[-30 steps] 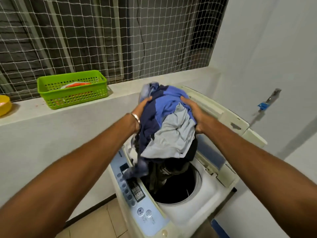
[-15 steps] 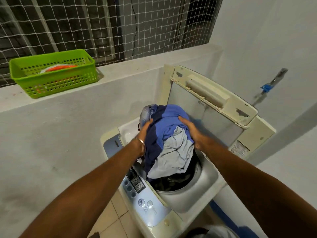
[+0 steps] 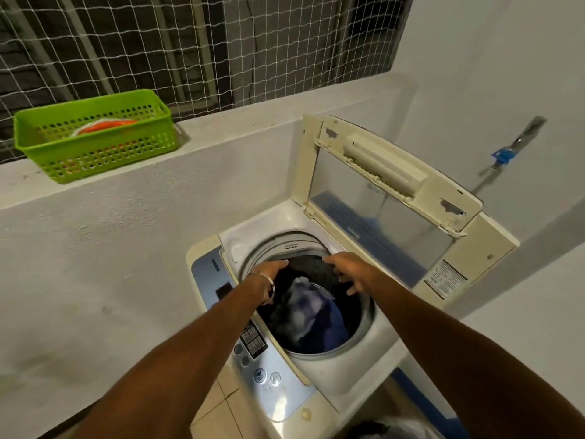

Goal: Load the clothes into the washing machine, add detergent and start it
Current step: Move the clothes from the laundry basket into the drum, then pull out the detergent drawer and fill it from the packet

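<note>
Half a second ago both hands clasped a tall bundle of clothes just above the drum mouth; now the clothes [image 3: 308, 315] lie down inside the drum, a blurred heap of dark blue, pale grey and black cloth, and neither hand holds anything. The left hand [image 3: 271, 268] hovers at the far left of the opening with its fingers flat and relaxed. The right hand [image 3: 349, 271] hovers at the far right with fingers spread apart, released. I judge the loading step done for this bundle, with detergent and the start button left to do.

The washing machine [image 3: 329, 380] stands with its lid [image 3: 384, 188] propped upright at the far right side, so the whole round mouth is free from above. The metal drum rim [image 3: 367, 324] rings the clothes; the heap sits below it, and nothing drapes over the edge that I can see. Both wrists are over the opening, with clear space to lift straight up and back toward the near side.

To the left of the drum runs the control panel [image 3: 253, 343] with its buttons, just under the left forearm. On the ledge at far left a green basket [image 3: 95, 134] holds something orange and white; whether that is the detergent I cannot tell. A tap [image 3: 506, 150] juts from the right wall, well apart from the hands.
</note>
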The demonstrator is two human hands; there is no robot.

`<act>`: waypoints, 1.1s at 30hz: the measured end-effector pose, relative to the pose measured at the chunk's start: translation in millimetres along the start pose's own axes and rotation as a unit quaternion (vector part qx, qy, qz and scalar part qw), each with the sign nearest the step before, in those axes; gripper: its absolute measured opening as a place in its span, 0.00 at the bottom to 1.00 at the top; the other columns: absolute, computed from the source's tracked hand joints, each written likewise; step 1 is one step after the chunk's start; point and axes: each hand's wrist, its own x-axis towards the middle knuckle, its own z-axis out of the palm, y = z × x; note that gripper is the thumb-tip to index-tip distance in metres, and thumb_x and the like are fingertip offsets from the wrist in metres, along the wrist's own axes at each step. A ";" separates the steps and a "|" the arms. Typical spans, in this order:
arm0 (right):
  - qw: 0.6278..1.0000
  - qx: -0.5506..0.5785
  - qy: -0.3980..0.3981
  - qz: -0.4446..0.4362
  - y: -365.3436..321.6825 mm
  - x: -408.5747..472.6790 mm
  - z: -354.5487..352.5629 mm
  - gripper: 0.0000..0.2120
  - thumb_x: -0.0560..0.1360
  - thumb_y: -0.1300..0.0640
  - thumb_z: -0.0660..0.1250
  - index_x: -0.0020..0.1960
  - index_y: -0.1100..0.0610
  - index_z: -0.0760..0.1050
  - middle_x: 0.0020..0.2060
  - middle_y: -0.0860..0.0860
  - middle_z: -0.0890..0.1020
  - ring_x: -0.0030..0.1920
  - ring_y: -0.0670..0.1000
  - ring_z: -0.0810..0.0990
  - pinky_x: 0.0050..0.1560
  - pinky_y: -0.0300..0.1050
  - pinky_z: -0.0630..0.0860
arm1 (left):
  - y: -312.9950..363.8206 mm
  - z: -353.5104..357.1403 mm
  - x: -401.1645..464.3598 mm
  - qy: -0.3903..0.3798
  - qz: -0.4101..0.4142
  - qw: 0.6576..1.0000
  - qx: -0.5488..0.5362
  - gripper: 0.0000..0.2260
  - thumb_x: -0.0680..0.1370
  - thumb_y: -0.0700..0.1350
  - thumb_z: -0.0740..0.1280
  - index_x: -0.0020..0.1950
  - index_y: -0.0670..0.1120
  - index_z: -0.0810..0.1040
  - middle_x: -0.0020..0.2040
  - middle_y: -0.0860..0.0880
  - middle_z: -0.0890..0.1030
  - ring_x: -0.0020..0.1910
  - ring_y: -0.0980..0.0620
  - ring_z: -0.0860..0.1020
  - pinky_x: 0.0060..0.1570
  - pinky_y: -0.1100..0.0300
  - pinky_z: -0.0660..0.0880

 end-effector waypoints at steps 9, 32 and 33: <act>0.984 -0.107 0.021 -0.140 -10.8 -20.4 -26.2 0.16 0.77 0.49 0.66 0.55 0.62 0.79 0.50 0.56 0.80 0.45 0.53 0.77 0.38 0.42 0.70 | 9.9 11.3 -32.5 0.005 0.091 0.993 0.081 0.15 0.78 0.52 0.66 0.60 0.46 0.74 0.60 0.44 0.76 0.55 0.46 0.74 0.57 0.51 0.69; 0.970 -0.073 0.185 -0.136 -79.5 -1.2 -11.4 0.14 0.76 0.49 0.67 0.47 0.60 0.81 0.43 0.52 0.80 0.45 0.53 0.79 0.42 0.46 0.73 | 128.3 20.3 31.2 -0.176 0.235 0.900 0.322 0.12 0.79 0.48 0.64 0.58 0.41 0.77 0.55 0.43 0.81 0.48 0.50 0.77 0.33 0.65 0.69; 0.971 -0.069 0.188 -0.133 -79.8 0.8 -3.5 0.15 0.77 0.49 0.67 0.47 0.62 0.81 0.43 0.53 0.80 0.44 0.53 0.79 0.42 0.47 0.74 | 130.6 15.1 37.9 -0.179 0.237 0.896 0.330 0.10 0.79 0.48 0.64 0.55 0.43 0.77 0.52 0.43 0.80 0.47 0.49 0.76 0.32 0.64 0.69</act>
